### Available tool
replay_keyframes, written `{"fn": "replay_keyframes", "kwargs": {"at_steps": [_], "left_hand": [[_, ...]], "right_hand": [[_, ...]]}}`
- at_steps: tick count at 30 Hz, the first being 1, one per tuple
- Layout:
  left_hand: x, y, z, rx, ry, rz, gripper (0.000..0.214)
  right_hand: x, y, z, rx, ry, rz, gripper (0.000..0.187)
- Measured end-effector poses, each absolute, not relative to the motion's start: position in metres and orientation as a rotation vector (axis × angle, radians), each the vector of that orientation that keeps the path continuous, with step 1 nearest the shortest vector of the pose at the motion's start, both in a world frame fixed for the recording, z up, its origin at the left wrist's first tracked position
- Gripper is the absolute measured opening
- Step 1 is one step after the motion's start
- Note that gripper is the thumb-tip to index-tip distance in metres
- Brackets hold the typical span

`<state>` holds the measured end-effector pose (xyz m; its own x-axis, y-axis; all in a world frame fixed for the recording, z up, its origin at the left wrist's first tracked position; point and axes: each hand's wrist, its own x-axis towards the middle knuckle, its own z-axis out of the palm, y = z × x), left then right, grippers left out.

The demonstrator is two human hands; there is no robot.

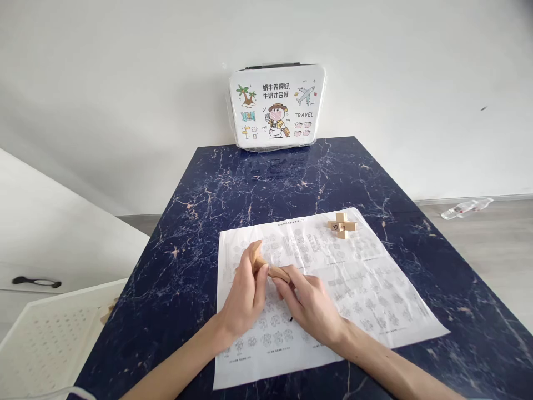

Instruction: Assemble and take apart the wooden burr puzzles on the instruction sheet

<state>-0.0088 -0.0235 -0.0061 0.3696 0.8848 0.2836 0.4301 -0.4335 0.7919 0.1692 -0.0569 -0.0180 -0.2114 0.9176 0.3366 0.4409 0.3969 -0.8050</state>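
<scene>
Over the printed paper sheet [366, 289], my left hand [244, 291] is closed around a light wooden puzzle piece [256, 255] that sticks up past the fingertips. My right hand [310, 305] pinches a wooden stick [280, 273] whose left end meets that piece between the two hands. Whether the two are joined I cannot tell, as my fingers cover the contact. Farther back on the sheet, an interlocked wooden block puzzle [342, 226] stands by itself, with a dark mark on one face.
The sheet, covered in small diagrams, lies on a dark blue marbled table [266, 189]. A white cartoon-printed case [277, 108] leans on the wall at the back. Below left is a white perforated basket [54, 333] with wooden pieces; a clear plastic bottle [466, 208] lies on the floor right.
</scene>
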Motion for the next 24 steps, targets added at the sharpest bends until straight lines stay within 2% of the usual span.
{"fn": "replay_keyframes", "kwargs": {"at_steps": [24], "left_hand": [[-0.012,-0.023,0.002,2.058,1.128,0.897,0.035]], "right_hand": [[0.168,-0.058,-0.021,-1.160,-1.886,0.611,0.020]]}}
